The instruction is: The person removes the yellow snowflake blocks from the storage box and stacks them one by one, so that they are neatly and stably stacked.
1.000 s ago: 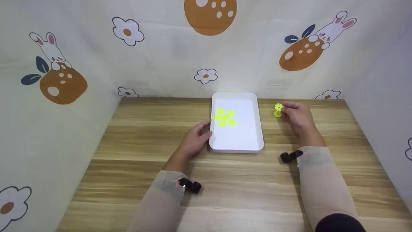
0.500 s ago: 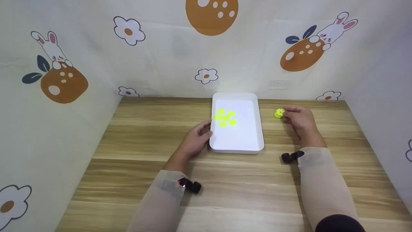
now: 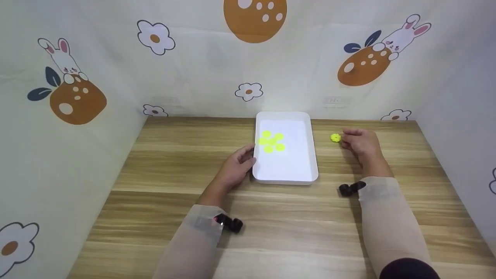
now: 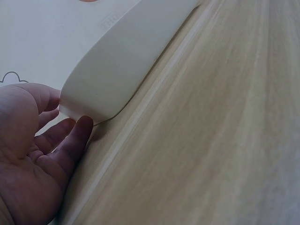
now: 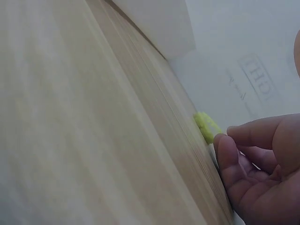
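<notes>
In the head view, the tabletop [image 3: 294, 228] ends in a straight far edge against printed fabric [image 3: 201, 69], and more fabric closes off the left and right sides. You have wide stretches of wood to the left and on the near side, with a narrower strip between the white tray [image 3: 290, 166] and your right hand [image 3: 360, 145]. The tray sits near the far edge, its long sides running near to far, and a cluster of yellow pieces [image 3: 271, 141] lies in its left part. Your left hand [image 3: 236, 168] is loosely bent, thumb and fingers parted, tips against the tray's left wall. Your right hand pinches a yellow flower-shaped piece [image 3: 335, 137] by its right side, well apart from the tray.

In the left wrist view, the tray's pale outer wall rises from the wood, and your fingertips meet it around one rounded corner.

In the right wrist view, streaked wood runs up to pale fabric with faint lettering. Your thumb and a finger come together at the edge of the yellow flower-shaped piece, low over the tabletop; you cannot tell whether it is single or stacked, or whether it touches the wood.
</notes>
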`<act>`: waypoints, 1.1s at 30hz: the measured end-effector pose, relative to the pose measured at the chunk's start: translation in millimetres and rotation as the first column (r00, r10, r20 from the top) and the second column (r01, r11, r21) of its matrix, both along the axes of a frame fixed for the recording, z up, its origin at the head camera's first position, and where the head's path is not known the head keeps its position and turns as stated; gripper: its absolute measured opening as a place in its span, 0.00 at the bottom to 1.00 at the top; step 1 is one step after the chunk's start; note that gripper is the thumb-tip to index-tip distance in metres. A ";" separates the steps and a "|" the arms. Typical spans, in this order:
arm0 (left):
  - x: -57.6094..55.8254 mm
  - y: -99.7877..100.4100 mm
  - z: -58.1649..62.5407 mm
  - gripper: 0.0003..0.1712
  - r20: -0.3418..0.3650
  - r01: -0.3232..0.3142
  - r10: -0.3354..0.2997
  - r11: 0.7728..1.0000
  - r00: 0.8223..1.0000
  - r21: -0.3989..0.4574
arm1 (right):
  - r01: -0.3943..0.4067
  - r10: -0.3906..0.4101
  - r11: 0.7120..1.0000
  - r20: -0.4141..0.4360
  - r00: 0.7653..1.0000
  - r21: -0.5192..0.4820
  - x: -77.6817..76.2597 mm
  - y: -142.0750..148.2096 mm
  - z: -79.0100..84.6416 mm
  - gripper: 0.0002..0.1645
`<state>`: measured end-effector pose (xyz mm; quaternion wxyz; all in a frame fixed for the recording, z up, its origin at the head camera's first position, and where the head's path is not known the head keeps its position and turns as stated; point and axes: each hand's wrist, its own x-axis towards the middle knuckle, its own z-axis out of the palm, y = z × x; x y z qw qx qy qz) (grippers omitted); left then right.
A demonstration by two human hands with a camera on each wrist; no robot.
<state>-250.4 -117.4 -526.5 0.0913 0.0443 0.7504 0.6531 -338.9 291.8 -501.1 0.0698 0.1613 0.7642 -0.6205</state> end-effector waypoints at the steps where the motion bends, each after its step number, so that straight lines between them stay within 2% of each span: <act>1: 0.1 0.0 0.2 0.32 0.000 -0.001 0.001 1.000 1.000 -0.003 | 0.005 -0.005 1.000 0.002 1.000 0.003 0.1 -0.2 0.3 0.29; 9: 0.7 -0.7 -0.6 0.33 -0.010 0.011 -0.011 1.000 1.000 0.009 | 0.033 -0.033 0.998 0.006 0.999 0.056 -0.9 0.0 3.2 0.27; 14: 0.4 0.0 -0.8 0.33 -0.002 0.005 -0.005 1.000 1.000 0.024 | 0.023 -0.023 1.000 0.004 1.000 0.011 -0.9 -7.0 13.4 0.27; 19: 0.4 0.3 -0.9 0.33 0.000 -0.007 0.007 1.000 1.000 0.018 | -0.022 0.022 1.000 -0.001 1.000 -0.018 2.1 -21.9 25.9 0.24; 26: -1.6 -0.1 -0.2 0.32 0.013 -0.019 0.019 1.000 1.000 -0.025 | -0.066 0.060 0.989 -0.045 0.997 -0.130 6.9 -44.2 37.5 0.16; 33: -2.2 -0.6 -1.3 0.33 0.029 -0.009 0.009 1.000 1.000 -0.003 | -0.199 0.191 0.975 -0.090 0.978 -0.101 4.5 -71.6 53.7 0.22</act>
